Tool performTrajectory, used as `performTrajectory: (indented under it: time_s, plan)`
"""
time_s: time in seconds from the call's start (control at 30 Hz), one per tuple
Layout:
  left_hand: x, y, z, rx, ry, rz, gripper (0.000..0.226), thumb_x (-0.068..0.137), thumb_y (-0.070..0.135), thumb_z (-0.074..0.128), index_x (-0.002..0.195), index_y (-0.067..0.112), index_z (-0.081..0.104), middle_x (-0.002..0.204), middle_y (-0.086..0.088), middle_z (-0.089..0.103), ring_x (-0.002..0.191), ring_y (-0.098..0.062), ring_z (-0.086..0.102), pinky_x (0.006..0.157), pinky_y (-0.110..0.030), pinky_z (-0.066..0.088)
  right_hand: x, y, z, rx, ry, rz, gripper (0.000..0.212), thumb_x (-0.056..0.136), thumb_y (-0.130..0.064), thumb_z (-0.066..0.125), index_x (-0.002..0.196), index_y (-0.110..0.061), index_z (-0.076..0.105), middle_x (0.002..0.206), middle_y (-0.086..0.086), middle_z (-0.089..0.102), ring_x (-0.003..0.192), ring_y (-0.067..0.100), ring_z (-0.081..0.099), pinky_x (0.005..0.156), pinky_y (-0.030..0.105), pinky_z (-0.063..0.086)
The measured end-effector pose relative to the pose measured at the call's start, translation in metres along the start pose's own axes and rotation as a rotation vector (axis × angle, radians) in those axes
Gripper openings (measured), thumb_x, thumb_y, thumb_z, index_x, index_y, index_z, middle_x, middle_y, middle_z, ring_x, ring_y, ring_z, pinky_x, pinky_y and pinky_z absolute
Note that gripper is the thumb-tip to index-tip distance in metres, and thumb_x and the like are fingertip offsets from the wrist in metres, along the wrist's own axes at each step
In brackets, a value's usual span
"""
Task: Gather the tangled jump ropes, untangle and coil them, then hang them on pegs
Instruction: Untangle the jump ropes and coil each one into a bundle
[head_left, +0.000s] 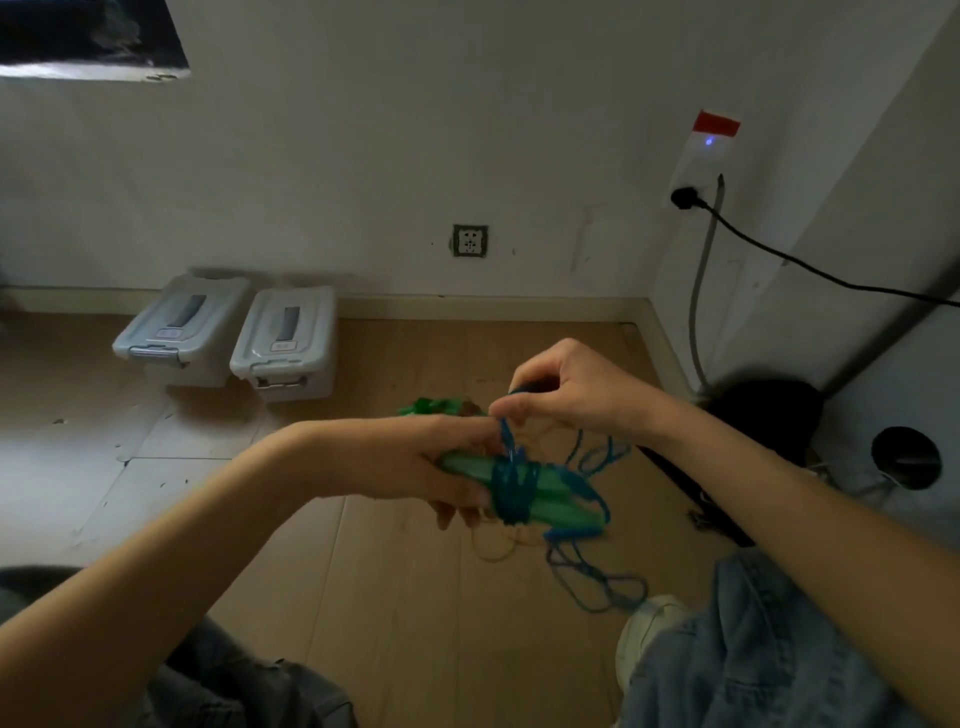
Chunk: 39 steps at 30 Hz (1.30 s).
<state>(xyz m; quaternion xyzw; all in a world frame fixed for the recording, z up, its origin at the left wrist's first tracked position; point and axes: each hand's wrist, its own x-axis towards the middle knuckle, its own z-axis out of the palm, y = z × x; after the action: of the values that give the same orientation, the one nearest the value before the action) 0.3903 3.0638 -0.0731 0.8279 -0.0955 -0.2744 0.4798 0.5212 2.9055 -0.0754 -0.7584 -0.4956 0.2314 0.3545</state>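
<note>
Left hand (415, 467) grips green handles (545, 499); right hand (566, 395) pinches blue rope (506, 436); two bins (228, 338) lidded.

The left hand (441, 467) covers one end of the green handles (540, 493), and the blue rope (511, 486) wound round them blurs together. The right hand's fingertips (506, 410) hide what they pinch. A green thing (431, 405) on the floor shows only partly behind the hands.

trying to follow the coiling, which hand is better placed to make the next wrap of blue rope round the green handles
Right. The right hand already pinches the blue rope above the wraps, free to circle. The left hand grips the green handles, steadying them.
</note>
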Motion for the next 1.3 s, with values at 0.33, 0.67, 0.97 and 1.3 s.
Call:
performTrajectory:
  time_s: [0.33,0.67,0.97,1.3]
  plan:
    - [0.002,-0.010,-0.021,-0.501,0.920,-0.104,0.006,0.089,0.008,0.053,0.094,0.007,0.051,0.076,-0.003,0.058,0.046,0.004,0.059,0.041,-0.008,0.043,-0.002,0.002,0.014,-0.035,-0.211,0.088,0.028,0.091,-0.035,0.055,0.077,-0.012,0.061,0.057,-0.008,0.048,0.045,0.001,0.042,0.046,0.019,0.033]
    - [0.006,-0.016,-0.007,0.440,0.249,-0.138,0.029,0.090,0.010,0.053,0.111,0.024,0.040,0.089,0.005,0.055,0.064,-0.003,0.054,0.054,-0.016,0.048,0.003,-0.003,-0.001,-0.173,-0.028,0.002,0.016,0.083,-0.030,0.067,0.071,-0.019,0.070,0.054,-0.013,0.055,0.053,0.000,0.047,0.053,0.018,0.036]
    - [-0.024,0.003,-0.021,-0.665,0.299,0.202,0.025,0.078,0.017,0.058,0.102,0.024,0.063,0.082,0.004,0.069,0.069,-0.006,0.065,0.061,-0.016,0.053,-0.004,-0.001,0.007,0.400,-0.108,0.034,0.044,0.090,-0.039,0.043,0.072,0.000,0.055,0.051,-0.006,0.045,0.041,0.006,0.036,0.040,0.018,0.033]
    - [0.007,-0.040,-0.022,0.300,0.971,-0.396,0.020,0.091,0.012,0.052,0.106,0.005,0.040,0.083,-0.005,0.053,0.066,-0.017,0.053,0.054,-0.027,0.044,-0.003,-0.025,0.013,-0.227,-0.198,-0.112,0.025,0.093,-0.026,0.054,0.071,-0.017,0.061,0.058,-0.011,0.050,0.050,0.001,0.046,0.049,0.014,0.031]
